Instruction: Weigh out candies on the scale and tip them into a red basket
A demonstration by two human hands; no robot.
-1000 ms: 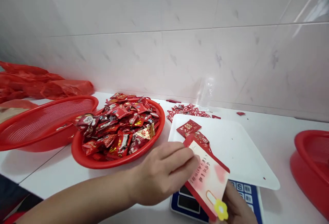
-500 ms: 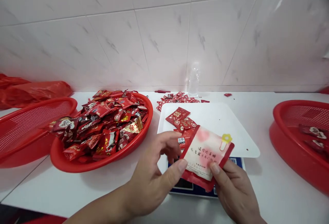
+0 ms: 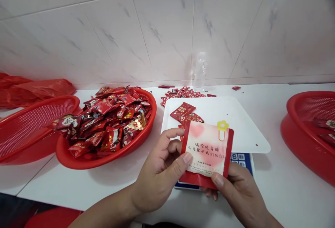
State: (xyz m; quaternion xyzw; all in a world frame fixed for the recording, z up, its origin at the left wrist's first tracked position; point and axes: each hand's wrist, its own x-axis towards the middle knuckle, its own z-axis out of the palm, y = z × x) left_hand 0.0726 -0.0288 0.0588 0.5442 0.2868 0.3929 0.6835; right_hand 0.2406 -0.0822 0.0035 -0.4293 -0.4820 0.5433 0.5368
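My left hand (image 3: pixel 157 174) and right hand (image 3: pixel 239 189), thumbs in front, fingers curled behind, pinch a red-edged pouch (image 3: pixel 205 147) near the white scale tray (image 3: pixel 243 127). It looks light, soft and slick, best gripped by its flat edges.

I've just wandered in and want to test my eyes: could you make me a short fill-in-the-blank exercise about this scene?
1. The flower on the red packet held between the left hand and the right hand is ____ in colour.
2. The weighing scale carries a flat pan coloured ____.
3. Seen in the picture, the red basket heaped with wrapped sweets stands to the ____ of the weighing scale.

Missing words: yellow; white; left.
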